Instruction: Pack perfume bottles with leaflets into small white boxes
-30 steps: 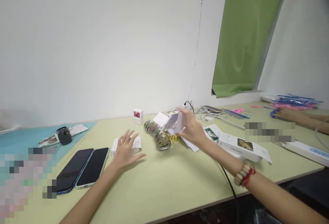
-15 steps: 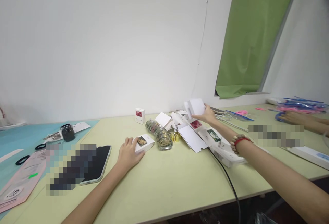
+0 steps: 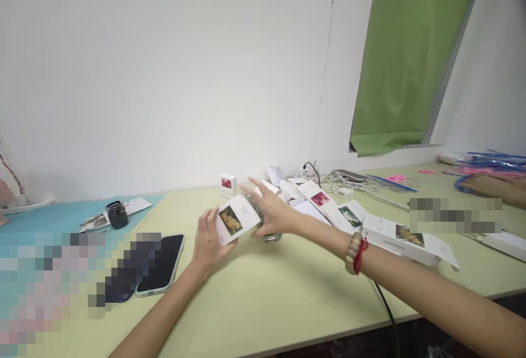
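Observation:
My left hand (image 3: 206,237) grips a small white box (image 3: 248,217) with a yellow flower picture, tilted up off the table with its printed face toward me. Just right of the box is my right hand (image 3: 274,210), its fingers spread and slightly blurred, with nothing seen in them. Behind and below that hand, a clear-looking row of greenish-gold items (image 3: 272,236) is mostly hidden. Several white cartons and flaps lie farther right, including one with a red flower picture (image 3: 319,199) and one with a white flower picture (image 3: 349,217).
A small box (image 3: 228,186) stands by the wall. To the left are a phone (image 3: 164,265), a dark jar (image 3: 117,214) and a blue mat (image 3: 143,202). White cables (image 3: 345,188) and pink scissors (image 3: 396,178) lie back right. Another person's hand (image 3: 489,185) rests at the far right.
My left hand has raised and tilted the flower box. My right hand has let go of a white box or folded card at the pile and swung left, toward the left hand.

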Motion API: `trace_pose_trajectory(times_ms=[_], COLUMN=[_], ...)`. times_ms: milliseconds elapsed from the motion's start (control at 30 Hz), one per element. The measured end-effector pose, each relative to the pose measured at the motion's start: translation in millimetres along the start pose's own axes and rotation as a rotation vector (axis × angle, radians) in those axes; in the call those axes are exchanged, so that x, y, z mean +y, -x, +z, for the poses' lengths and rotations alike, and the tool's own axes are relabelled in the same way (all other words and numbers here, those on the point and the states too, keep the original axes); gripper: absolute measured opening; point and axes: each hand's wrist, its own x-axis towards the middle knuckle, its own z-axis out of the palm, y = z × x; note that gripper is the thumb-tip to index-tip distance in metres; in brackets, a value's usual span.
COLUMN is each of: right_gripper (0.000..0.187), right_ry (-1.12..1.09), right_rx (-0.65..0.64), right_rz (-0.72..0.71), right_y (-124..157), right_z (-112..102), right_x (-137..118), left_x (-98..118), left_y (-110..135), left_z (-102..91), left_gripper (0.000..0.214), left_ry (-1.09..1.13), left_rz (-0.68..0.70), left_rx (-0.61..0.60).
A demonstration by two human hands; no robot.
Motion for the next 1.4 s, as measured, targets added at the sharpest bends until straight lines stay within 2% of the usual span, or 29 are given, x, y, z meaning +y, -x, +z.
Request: trace_pose_trajectory(times_ms=[67,133,200,233,300,333,467,500,567,633,667,767,833,900,967,1067,1133,1233,1400], right_gripper=[0.073,0.046,0.037,0.034,0.029,0.028,0.053,0.059,0.06,0.051,0.048,0.048,0.056,0.057,0.049,0.043,0.041,0.04,0.037], right_ry=[0.09,0.119,0.103,0.093,0.078,0.074,0.079,0.106,0.267,0.412,0.426,0.256,0.179,0.203,0.263,0.322,0.315,0.275,0.177], right_rx=[-0.042,-0.079,-0.11,-0.109,-0.046,0.046,0.481,0.552,0.587,0.515,0.425,-0.019,-0.221,-0.286,-0.265,-0.174,-0.172,-0.235,-0.303], right_rz=[-0.188,-0.292,-0.279,-0.229,-0.047,0.088,0.791,0.918,1.044,1.01,0.987,0.839,0.762,0.728,0.711,0.673,0.619,0.588,0.579], right_y=[-1.3,-0.4,4.4,8.6,21.2,29.3,69.5,81.0,105.4,130.0,141.4,166.0,170.1,162.3,143.0,98.6,63.4,10.8,-57.2], right_z=[0.1,-3.6,-8.9,-11.8,-18.9,-23.3,-46.0,-51.8,-60.8,-64.6,-64.6,-60.7,-60.3,-64.7,-72.9,-82.1,-78.1,-50.4,23.1], right_x=[-20.5,-27.4,-20.7,-13.0,8.9,22.1,78.0,90.7,113.0,131.3,139.3,158.0,165.3,168.4,169.2,172.2,179.1,197.4,229.6], left_x=[6.6,11.1,12.7,12.6,10.9,9.6,3.2,2.1,1.8,4.5,6.9,15.9,21.5,25.3,27.2,27.5,26.8,24.0,16.0], left_y=[1.9,4.5,6.3,6.7,6.7,6.5,6.6,6.9,7.9,9.1,9.8,12.1,13.6,14.9,15.9,16.7,16.5,15.7,18.9], left_z=[-2.3,-2.8,-1.5,-0.5,2.0,3.2,6.6,7.1,8.2,9.1,9.4,9.9,10.1,10.2,10.1,8.5,7.1,8.5,25.7], left_gripper=[0.079,0.08,0.082,0.082,0.079,0.075,0.056,0.054,0.048,0.042,0.04,0.036,0.035,0.035,0.035,0.036,0.036,0.036,0.034], left_ry=[0.163,0.282,0.34,0.355,0.373,0.373,0.296,0.264,0.207,0.169,0.158,0.143,0.146,0.154,0.157,0.156,0.155,0.163,0.181], left_rz=[0.062,0.084,0.083,0.08,0.058,0.03,-0.105,-0.113,-0.094,-0.05,-0.028,0.021,0.036,0.049,0.065,0.1,0.111,0.131,0.197], left_rx=[-0.154,-0.263,-0.274,-0.251,-0.185,-0.151,-0.114,-0.126,-0.156,-0.197,-0.22,-0.281,-0.307,-0.32,-0.327,-0.331,-0.337,-0.336,-0.209])
